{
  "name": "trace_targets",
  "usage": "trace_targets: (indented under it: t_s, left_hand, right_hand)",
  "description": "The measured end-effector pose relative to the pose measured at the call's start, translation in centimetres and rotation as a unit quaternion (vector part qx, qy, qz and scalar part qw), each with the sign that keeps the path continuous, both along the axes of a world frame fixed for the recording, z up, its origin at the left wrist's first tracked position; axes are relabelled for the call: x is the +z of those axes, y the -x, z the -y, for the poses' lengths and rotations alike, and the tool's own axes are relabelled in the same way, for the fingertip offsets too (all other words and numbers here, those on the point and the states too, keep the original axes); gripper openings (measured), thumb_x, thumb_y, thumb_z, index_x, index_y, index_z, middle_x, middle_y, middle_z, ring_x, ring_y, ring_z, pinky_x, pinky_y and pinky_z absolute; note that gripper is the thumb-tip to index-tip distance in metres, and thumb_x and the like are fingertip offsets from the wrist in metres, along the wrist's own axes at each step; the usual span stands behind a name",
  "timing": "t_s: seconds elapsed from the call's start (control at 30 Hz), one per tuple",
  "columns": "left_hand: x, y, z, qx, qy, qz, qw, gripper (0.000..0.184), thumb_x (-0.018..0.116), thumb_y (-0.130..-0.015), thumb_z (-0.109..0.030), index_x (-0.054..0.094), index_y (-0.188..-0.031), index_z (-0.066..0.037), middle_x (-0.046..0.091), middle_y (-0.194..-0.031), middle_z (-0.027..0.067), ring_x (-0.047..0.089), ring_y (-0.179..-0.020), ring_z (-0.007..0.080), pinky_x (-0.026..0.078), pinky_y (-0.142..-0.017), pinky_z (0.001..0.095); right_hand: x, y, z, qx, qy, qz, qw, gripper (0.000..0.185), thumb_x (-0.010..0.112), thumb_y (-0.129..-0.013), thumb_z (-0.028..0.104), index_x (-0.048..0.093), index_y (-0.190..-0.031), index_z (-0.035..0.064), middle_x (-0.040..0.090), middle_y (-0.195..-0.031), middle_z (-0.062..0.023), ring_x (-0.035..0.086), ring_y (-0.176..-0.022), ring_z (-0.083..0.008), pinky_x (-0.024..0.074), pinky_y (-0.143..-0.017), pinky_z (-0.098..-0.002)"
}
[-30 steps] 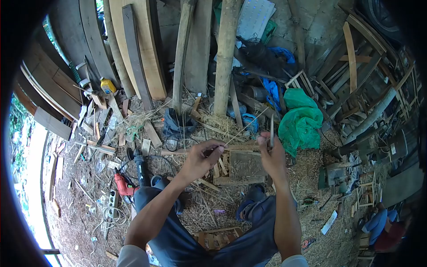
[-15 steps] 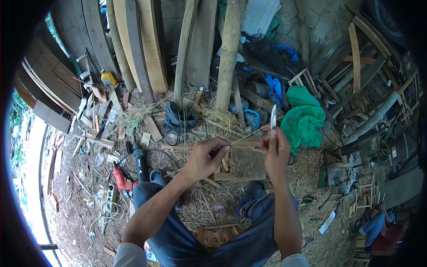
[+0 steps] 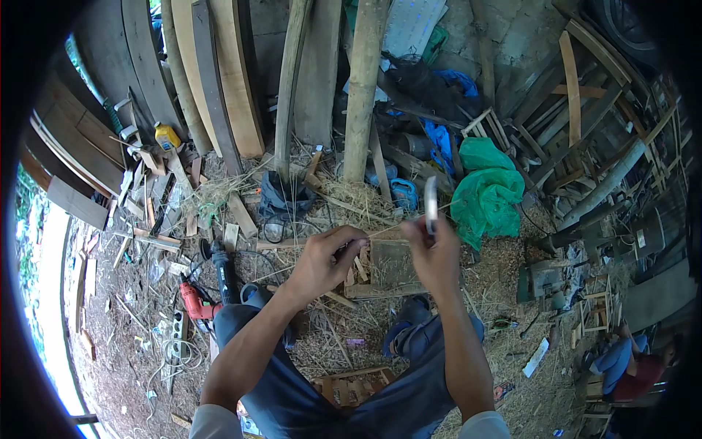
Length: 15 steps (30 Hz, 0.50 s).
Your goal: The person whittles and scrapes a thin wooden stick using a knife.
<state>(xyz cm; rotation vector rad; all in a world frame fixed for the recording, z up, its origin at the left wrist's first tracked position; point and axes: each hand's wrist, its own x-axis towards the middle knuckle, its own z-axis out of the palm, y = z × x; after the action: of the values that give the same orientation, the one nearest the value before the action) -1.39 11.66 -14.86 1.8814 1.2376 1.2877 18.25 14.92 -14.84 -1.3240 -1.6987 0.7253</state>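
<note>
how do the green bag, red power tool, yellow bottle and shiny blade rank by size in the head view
1. Green bag
2. Red power tool
3. Yellow bottle and shiny blade: too close to rank, the blade being blurred and nearer the camera

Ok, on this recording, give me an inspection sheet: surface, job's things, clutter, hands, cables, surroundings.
Surface: ground, strewn with shavings and straw.
Job's things: knife, blade blurred, pointing away from the wearer; thin strip.
Clutter: green bag, drill, grinder, wood scraps.
Hands: left hand pinches the thin strip; right hand grips the knife.
Cables: pale cable, loosely looped by the socket block.
Surroundings: planks standing upright ahead; another person at far right.
</note>
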Motion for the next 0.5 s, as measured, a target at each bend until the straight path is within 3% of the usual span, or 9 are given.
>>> trace_targets:
  t_s: [0.1,0.17,0.2,0.3,0.33,0.4,0.5]
  left_hand:
    - [-0.4,-0.1,-0.2,0.01,0.001,-0.003,1.0,0.006,0.063,-0.087,-0.002,0.064,-0.093,0.0,0.065,-0.075,0.0093,0.057,-0.057,0.0124,0.044,-0.052,0.0275]
    - [-0.4,0.1,-0.1,0.014,0.005,-0.009,1.0,0.006,0.062,-0.088,-0.003,0.064,-0.093,0.0,0.065,-0.075,0.0093,0.057,-0.057,0.0124,0.044,-0.052,0.0275]
    - [-0.2,0.2,-0.1,0.016,0.012,-0.013,1.0,0.006,0.062,-0.088,-0.003,0.064,-0.093,0.0,0.065,-0.075,0.0094,0.057,-0.057,0.0125,0.044,-0.053,0.0274]
    - [-0.4,0.3,-0.1,0.013,0.01,-0.008,1.0,0.007,0.062,-0.088,-0.004,0.064,-0.093,0.0,0.066,-0.078,0.01,0.06,-0.06,0.0136,0.046,-0.054,0.0278]
    - [-0.4,0.2,0.0,0.011,0.012,-0.017,1.0,0.007,0.062,-0.088,-0.003,0.064,-0.094,0.0,0.067,-0.08,0.0103,0.061,-0.061,0.0146,0.046,-0.055,0.028]
    - [-0.2,0.1,-0.1,0.009,0.013,-0.028,0.999,0.007,0.062,-0.088,-0.003,0.064,-0.094,0.0,0.067,-0.081,0.0107,0.061,-0.063,0.0156,0.046,-0.055,0.0283]
    - [-0.4,0.0,0.0,0.006,-0.001,-0.035,0.999,0.007,0.061,-0.087,-0.001,0.064,-0.094,0.0,0.066,-0.082,0.0112,0.063,-0.064,0.0177,0.047,-0.056,0.0287]
  right_hand:
    - [-0.2,-0.2,0.4,0.074,0.047,0.085,0.993,0.032,0.062,-0.091,0.036,0.059,-0.094,0.0038,0.057,-0.06,-0.0054,0.055,-0.05,-0.0141,0.0402,-0.048,-0.0297]
    - [-0.1,0.0,0.5,0.014,0.04,0.016,0.999,0.03,0.057,-0.093,0.034,0.059,-0.094,0.004,0.056,-0.059,-0.0049,0.053,-0.049,-0.0137,0.038,-0.047,-0.0312]
    - [0.5,-0.6,0.3,0.009,0.039,-0.029,0.999,0.03,0.048,-0.098,0.03,0.058,-0.092,0.0033,0.052,-0.056,-0.0046,0.049,-0.047,-0.0144,0.0359,-0.046,-0.0337]
    - [-0.7,-1.7,-1.1,0.0,0.005,-0.086,0.996,0.032,0.04,-0.101,0.027,0.056,-0.088,0.0025,0.048,-0.057,-0.0061,0.047,-0.049,-0.0145,0.0359,-0.049,-0.0357]
    - [-0.9,-1.5,-0.8,-0.001,0.004,-0.084,0.996,0.032,0.04,-0.101,0.027,0.056,-0.088,0.0025,0.048,-0.057,-0.0061,0.047,-0.049,-0.0145,0.0359,-0.049,-0.0357]
    - [-1.3,-0.4,-0.2,0.036,0.038,0.028,0.998,0.034,0.037,-0.102,0.026,0.055,-0.085,0.0021,0.049,-0.06,-0.0081,0.049,-0.053,-0.0164,0.0379,-0.052,-0.0364]
    - [0.2,-0.7,0.0,-0.028,0.067,-0.039,0.997,0.034,0.037,-0.102,0.025,0.055,-0.085,0.0023,0.052,-0.063,-0.0101,0.053,-0.057,-0.0205,0.0397,-0.056,-0.0383]
